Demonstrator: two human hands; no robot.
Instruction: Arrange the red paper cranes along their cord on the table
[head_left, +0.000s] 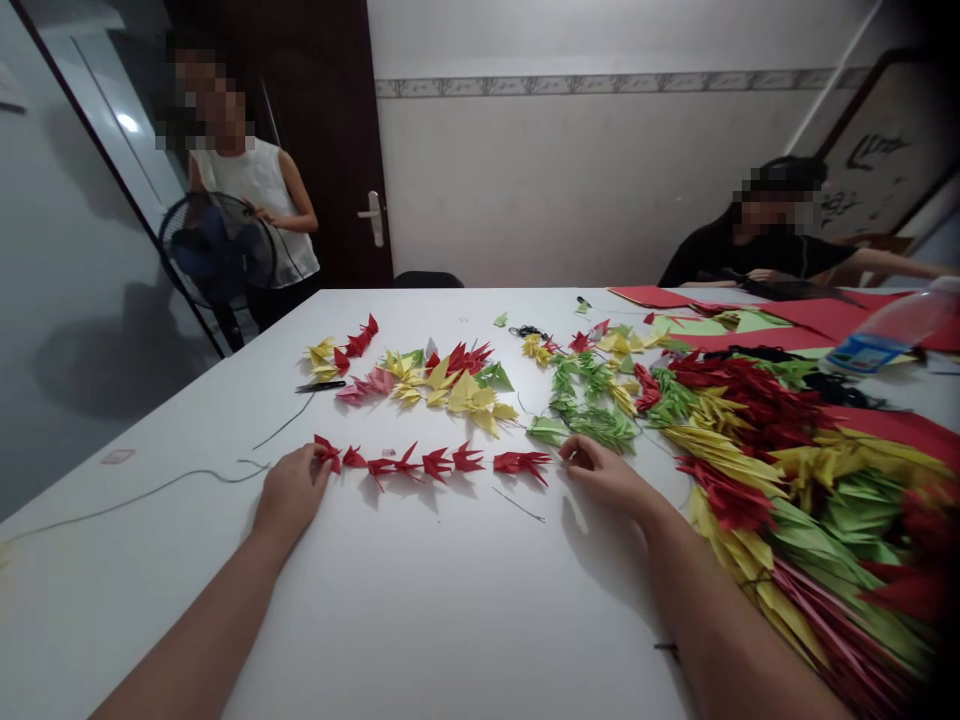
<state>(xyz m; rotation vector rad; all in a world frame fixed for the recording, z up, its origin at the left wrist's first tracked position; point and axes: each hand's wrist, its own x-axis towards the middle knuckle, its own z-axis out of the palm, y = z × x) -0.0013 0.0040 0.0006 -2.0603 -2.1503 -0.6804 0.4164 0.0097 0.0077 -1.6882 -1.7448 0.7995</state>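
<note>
1. My left hand point(291, 490) lies on the surface point(420, 600), its grip pinched on the left-most crane of the red string point(427, 462).
2. My right hand point(600, 470) rests at the other end, fingers curled close together just beside the last red crane; the thread is too thin for me to tell whether they actually clamp it.
3. The red string lies between my two hands in a nearly straight row, flat on the surface, each crane close to the next.
4. A short loose thread point(519, 505) lies just below the row's right end, and a long grey cord point(150, 492) trails off to the left from near my left hand.
5. Behind the row sits a loose cluster of yellow, red, pink and green cranes point(442, 385), with small scissors point(321, 386) at its left edge.
6. To my right, a big heap point(787, 470) of strung cranes in red, yellow and green runs along the surface, touching my right forearm.
7. A clear plastic bottle point(892, 330) lies on its side past the heap, near sheets of red paper point(840, 315).
8. One person in black point(757, 250) sits at the far right corner, arms on the surface.
9. Another person in a white top point(259, 215) stands at the far left behind a floor fan point(217, 250), beside a dark door point(330, 150).
</note>
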